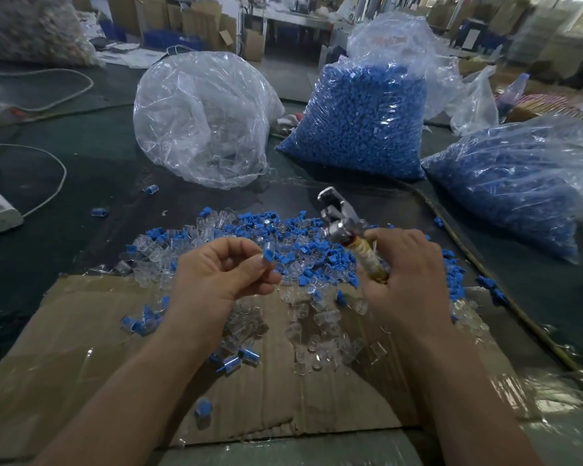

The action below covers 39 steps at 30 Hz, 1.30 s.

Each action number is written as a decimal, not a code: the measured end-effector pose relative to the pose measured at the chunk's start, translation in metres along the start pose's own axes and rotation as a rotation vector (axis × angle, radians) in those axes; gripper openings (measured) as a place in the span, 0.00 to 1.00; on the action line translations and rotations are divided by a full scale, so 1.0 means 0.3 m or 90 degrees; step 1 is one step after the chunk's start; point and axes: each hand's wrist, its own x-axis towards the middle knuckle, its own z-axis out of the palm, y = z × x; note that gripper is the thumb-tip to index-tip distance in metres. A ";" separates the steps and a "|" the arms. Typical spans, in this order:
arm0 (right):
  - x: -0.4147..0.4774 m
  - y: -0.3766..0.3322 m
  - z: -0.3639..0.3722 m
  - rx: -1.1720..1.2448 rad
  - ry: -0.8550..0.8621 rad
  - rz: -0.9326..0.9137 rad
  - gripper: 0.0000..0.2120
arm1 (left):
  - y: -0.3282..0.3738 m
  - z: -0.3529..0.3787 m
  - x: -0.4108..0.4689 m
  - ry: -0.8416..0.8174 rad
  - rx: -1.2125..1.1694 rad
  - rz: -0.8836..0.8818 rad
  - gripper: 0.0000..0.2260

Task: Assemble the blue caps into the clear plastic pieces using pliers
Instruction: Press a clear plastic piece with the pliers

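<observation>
Above the near cardboard, my left hand has its grip pinched on a blue cap at a clear piece. My right hand has its grip clenched round the pliers. Plan: set jaws square over the cap, squeeze steadily, avoid cracking.

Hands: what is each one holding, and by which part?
Left hand pinches a blue cap by its lower end, with a clear piece on it. Right hand grips the pliers by their handles.
</observation>
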 end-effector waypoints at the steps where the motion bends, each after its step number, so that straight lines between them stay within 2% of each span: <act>1: 0.001 -0.012 0.000 -0.012 -0.001 -0.014 0.11 | -0.001 0.001 -0.001 0.002 0.000 0.009 0.08; 4: -0.005 -0.044 -0.001 0.044 -0.070 0.027 0.09 | -0.001 0.005 -0.006 0.007 -0.002 0.037 0.07; 7: -0.022 -0.056 0.006 0.078 -0.123 0.030 0.13 | -0.002 0.007 -0.008 0.012 -0.004 0.060 0.07; 13: -0.021 -0.066 0.023 0.061 -0.243 0.008 0.30 | -0.005 0.013 -0.007 0.032 0.004 0.095 0.06; 18: -0.024 -0.066 0.030 0.065 -0.293 -0.009 0.33 | -0.006 0.011 -0.002 0.048 0.012 0.108 0.08; 23: -0.024 -0.078 0.029 0.053 -0.309 -0.027 0.32 | -0.011 0.011 0.002 0.051 0.017 0.108 0.08; 27: -0.020 -0.080 0.027 0.027 -0.313 -0.029 0.24 | -0.010 0.009 0.002 0.047 0.023 0.102 0.08; 31: -0.023 -0.091 0.024 -0.017 -0.229 -0.069 0.18 | -0.010 0.012 -0.002 0.038 0.024 0.103 0.06; 35: -0.023 -0.092 0.024 -0.009 -0.293 -0.050 0.11 | -0.010 0.014 -0.006 0.031 0.028 0.113 0.06; 39: -0.026 -0.088 0.021 0.041 -0.290 -0.033 0.13 | -0.007 0.017 -0.013 0.027 0.056 0.135 0.05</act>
